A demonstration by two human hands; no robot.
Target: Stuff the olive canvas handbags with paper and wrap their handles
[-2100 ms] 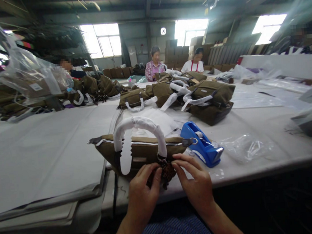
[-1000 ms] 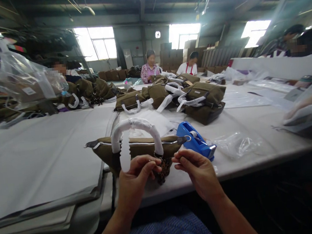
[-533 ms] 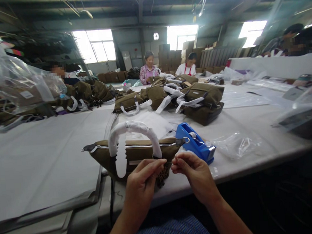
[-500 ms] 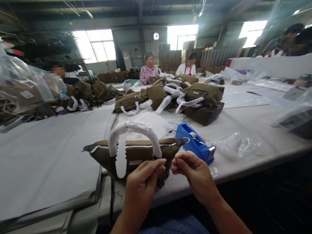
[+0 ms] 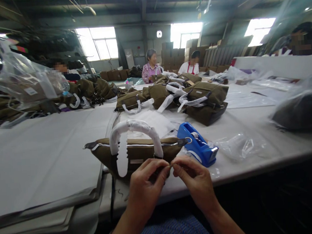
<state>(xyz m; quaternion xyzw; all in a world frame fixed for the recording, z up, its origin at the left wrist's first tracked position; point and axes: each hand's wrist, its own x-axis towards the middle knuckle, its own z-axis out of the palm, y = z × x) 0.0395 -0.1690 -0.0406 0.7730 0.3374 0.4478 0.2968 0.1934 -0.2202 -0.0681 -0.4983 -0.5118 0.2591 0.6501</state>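
An olive-brown handbag [image 5: 142,152] with a silver zipper stands on the table in front of me. White wrapping covers its raised handle [image 5: 133,125], and a white notched strip [image 5: 122,157] hangs down its front. My left hand [image 5: 148,179] is closed in a pinch before the bag's lower right side. My right hand [image 5: 194,175] pinches too, its fingertips meeting those of the left. Whatever lies between the fingertips is too small to make out. Just beyond my right hand sits a blue tape dispenser [image 5: 197,144].
Several olive bags [image 5: 205,98] with wrapped handles are piled farther back. White sheets [image 5: 48,158] lie stacked at the left. Crumpled clear plastic [image 5: 239,146] and a dark bagged item [image 5: 301,111] are at the right. Co-workers [image 5: 150,68] sit across the table.
My hands have come together, so their fingertips now touch where a small gap with a thin dark strand showed before. A dark bagged item at the right has shifted in shape.
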